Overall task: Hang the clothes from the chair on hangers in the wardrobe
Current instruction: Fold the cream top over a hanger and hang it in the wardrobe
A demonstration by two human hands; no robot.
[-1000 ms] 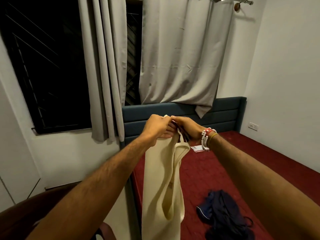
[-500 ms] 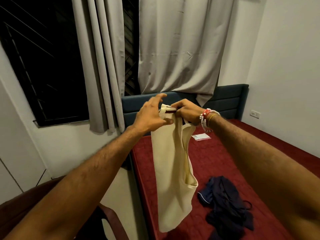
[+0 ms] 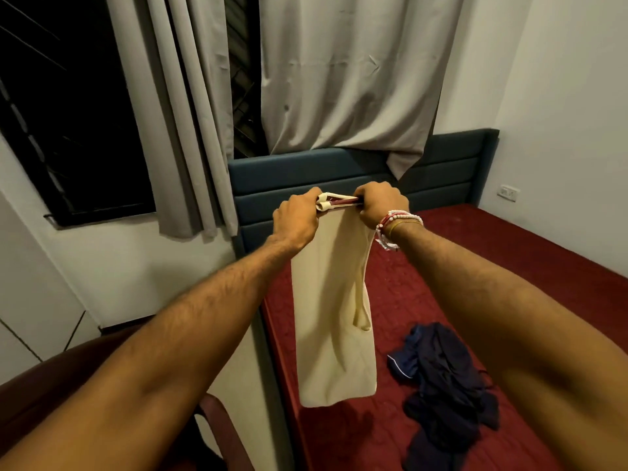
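Observation:
A cream sleeveless top [image 3: 331,321] hangs in front of me over the bed's left edge. Its straps are gathered over a dark red hanger [image 3: 341,199], of which only a short bar shows between my hands. My left hand [image 3: 297,219] grips the strap end on the left. My right hand [image 3: 380,202], with bead bracelets at the wrist, grips the hanger and straps on the right. A crumpled navy garment [image 3: 445,379] lies on the red bed [image 3: 492,273]. The brown chair [image 3: 68,372] shows at lower left, mostly hidden by my left arm. No wardrobe is in sight.
A blue padded headboard [image 3: 452,164] stands behind the bed, with grey curtains [image 3: 339,73] and a dark window [image 3: 68,113] above. White walls close in on the right and left. A wall socket [image 3: 508,192] sits right of the headboard.
My left hand has closed its fingers on the strap end, where they were spread before. Both hands have pulled slightly apart, stretching the top of the garment along the hanger.

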